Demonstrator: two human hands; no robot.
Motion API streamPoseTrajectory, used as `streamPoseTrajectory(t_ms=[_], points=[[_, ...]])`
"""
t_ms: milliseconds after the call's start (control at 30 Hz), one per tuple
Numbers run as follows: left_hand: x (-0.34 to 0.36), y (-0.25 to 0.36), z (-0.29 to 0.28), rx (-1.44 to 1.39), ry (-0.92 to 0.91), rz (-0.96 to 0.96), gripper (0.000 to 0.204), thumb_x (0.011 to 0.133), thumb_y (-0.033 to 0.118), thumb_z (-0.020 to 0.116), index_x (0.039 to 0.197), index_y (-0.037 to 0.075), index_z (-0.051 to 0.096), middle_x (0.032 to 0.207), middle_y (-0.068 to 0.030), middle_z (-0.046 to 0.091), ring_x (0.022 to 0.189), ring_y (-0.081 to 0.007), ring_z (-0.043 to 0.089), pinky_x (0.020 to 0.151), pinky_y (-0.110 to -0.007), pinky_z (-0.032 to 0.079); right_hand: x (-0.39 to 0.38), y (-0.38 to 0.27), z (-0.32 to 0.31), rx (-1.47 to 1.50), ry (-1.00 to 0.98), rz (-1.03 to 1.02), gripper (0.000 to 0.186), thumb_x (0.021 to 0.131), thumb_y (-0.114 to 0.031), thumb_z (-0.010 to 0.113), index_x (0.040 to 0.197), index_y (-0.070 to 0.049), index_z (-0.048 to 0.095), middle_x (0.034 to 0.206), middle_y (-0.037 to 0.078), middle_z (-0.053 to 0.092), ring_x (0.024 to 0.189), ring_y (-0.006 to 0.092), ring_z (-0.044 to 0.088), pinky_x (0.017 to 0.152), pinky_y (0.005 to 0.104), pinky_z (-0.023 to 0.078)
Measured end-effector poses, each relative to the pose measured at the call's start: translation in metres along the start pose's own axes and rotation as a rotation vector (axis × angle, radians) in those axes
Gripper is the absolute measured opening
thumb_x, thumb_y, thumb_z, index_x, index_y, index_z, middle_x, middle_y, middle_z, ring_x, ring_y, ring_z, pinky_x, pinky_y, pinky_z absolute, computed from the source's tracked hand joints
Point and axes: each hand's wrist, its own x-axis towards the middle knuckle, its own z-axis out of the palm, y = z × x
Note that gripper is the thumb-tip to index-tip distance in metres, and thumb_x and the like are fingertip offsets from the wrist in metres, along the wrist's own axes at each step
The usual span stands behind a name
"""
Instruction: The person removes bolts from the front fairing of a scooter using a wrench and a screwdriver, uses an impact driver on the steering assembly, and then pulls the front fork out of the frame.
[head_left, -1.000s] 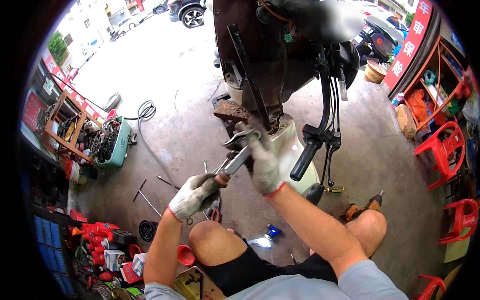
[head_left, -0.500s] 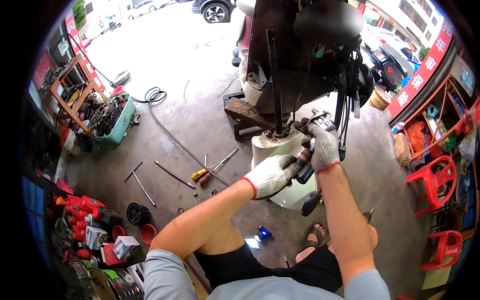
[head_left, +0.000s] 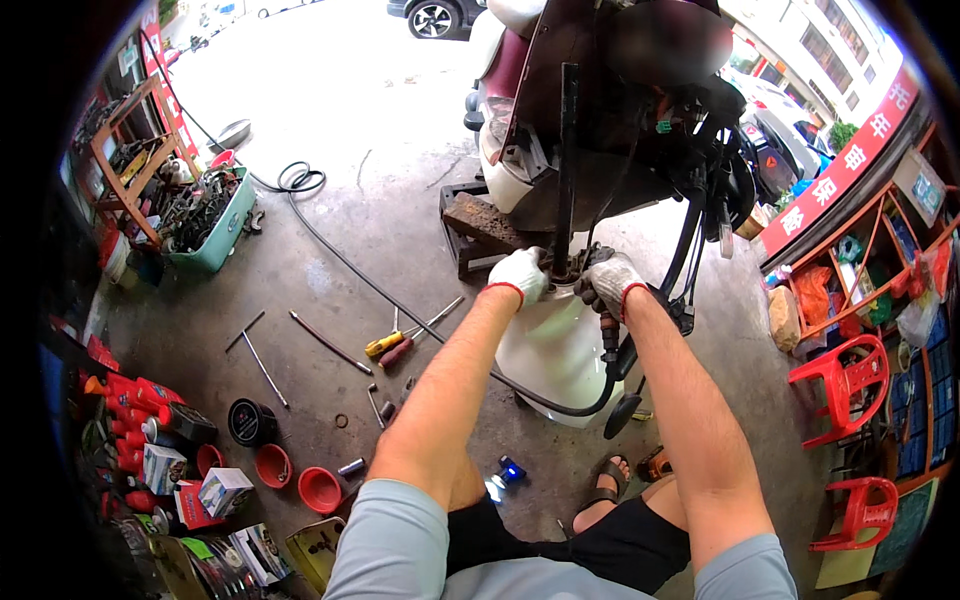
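An air wrench with a brown coupling (head_left: 608,332) is in my right hand (head_left: 610,282), its gloved fingers closed round the body. Much of the tool is hidden by the glove. My left hand (head_left: 521,276), also in a white work glove, is at the base of an upright black steering tube (head_left: 567,150). Its fingers curl in there, and what they grip is hidden. Both hands are over a white scooter fender (head_left: 548,350). A black air hose (head_left: 375,275) runs across the floor and loops up to the coupling.
The scooter's dark front body (head_left: 600,165) rests beside a rusty block on a metal stand (head_left: 480,217). Screwdrivers (head_left: 390,348), a T-handle wrench (head_left: 265,365) and red bowls (head_left: 320,490) lie on the left. Red plastic chairs (head_left: 845,385) stand on the right, with a lit lamp (head_left: 511,470) near my foot.
My left hand has let go of the air wrench's coupling and moved up and left to the tube's base. My right hand has shifted left with the tool, whose coupling now hangs downward.
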Motion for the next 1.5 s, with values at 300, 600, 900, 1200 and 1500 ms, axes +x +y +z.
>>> streamPoseTrajectory(t_ms=[300,600,900,1200,1500], points=[[0.002,-0.014,0.025,-0.033,-0.002,0.066,0.039,0.091,0.033,0.055,0.122,0.01,0.06,0.117,-0.0201,0.063,0.109,-0.0363,0.062,0.092,-0.046,0.051,0.081,0.056,-0.008,-0.549,-0.088,-0.14,0.016,0.09,-0.008,0.05,0.092,-0.007,0.066,0.071,0.006,0.065,0.061,0.0183,0.061,0.053,0.0332,0.049],[-0.005,-0.007,0.023,0.052,0.035,0.054,0.038,0.093,0.03,0.052,0.123,0.009,0.06,0.121,-0.0191,0.061,0.109,-0.0357,0.062,0.093,-0.046,0.05,0.114,0.08,-0.011,-0.395,0.041,-0.192,0.011,0.088,-0.011,0.055,0.084,-0.004,0.063,0.06,0.007,0.059,0.043,0.0173,0.05,0.039,0.0342,0.039],[-0.003,-0.015,0.024,0.025,0.048,0.079,0.035,0.092,0.023,0.049,0.12,0.005,0.061,0.118,-0.0205,0.062,0.11,-0.0362,0.061,0.094,-0.044,0.05,0.04,0.027,-0.002,-0.136,0.092,0.012,0.02,0.089,-0.007,0.045,0.085,-0.004,0.065,0.067,0.012,0.062,0.052,0.025,0.061,0.048,0.0382,0.053],[-0.005,-0.017,0.022,0.011,0.057,0.078,0.035,0.087,0.015,0.051,0.118,0.002,0.06,0.117,-0.0224,0.062,0.11,-0.0368,0.06,0.095,-0.043,0.049,0.013,0.011,0.0,-0.008,0.005,-0.034,0.016,0.09,-0.008,0.051,0.083,-0.007,0.065,0.065,0.009,0.063,0.049,0.0198,0.056,0.043,0.0375,0.045],[-0.01,-0.032,0.012,-0.221,0.121,0.009,0.036,0.087,0.006,0.049,0.121,0.004,0.063,0.117,-0.0197,0.067,0.113,-0.0341,0.062,0.096,-0.038,0.048,-0.025,-0.007,-0.002,0.045,-0.157,0.002,0.008,0.087,-0.015,0.062,0.083,-0.008,0.063,0.06,0.004,0.057,0.044,0.0139,0.05,0.038,0.0309,0.038]])
